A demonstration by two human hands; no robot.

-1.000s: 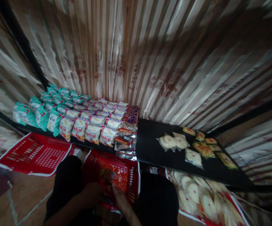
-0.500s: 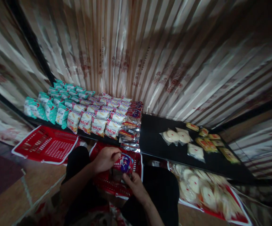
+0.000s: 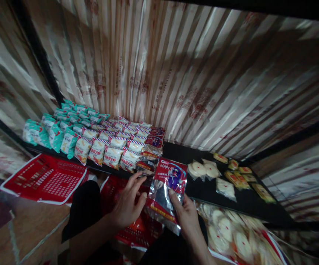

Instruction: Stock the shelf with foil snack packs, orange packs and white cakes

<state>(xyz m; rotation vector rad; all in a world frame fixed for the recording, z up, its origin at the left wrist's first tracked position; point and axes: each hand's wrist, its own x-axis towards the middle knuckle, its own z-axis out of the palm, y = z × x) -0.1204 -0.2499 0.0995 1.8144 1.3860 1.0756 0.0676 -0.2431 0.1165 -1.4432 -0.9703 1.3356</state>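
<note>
A shiny red snack packet (image 3: 162,200) with a purple figure and white lettering is held up above the front of the black shelf. My right hand (image 3: 187,217) grips its lower right side, thumb across the front. Left of it, my left hand (image 3: 129,206) has its fingers stretched out and apart, with nothing visible in them. Those fingertips are by the front of a row of similar red packets (image 3: 152,141); whether they touch them I cannot tell. Beneath the hands a red basket (image 3: 109,187) stands between my knees, partly hidden.
Teal bags (image 3: 54,134) and white striped bags (image 3: 111,156) stand in rows on the black shelf (image 3: 198,187). Farther right lie packs of round white discs (image 3: 198,169) and yellow packs (image 3: 235,178). Another red basket (image 3: 43,180) is at left; packed discs (image 3: 225,228) fill one at right.
My right hand has raised the red packet out of the basket, up and right towards the shelf. The left hand has let go of it and its fingers have spread.
</note>
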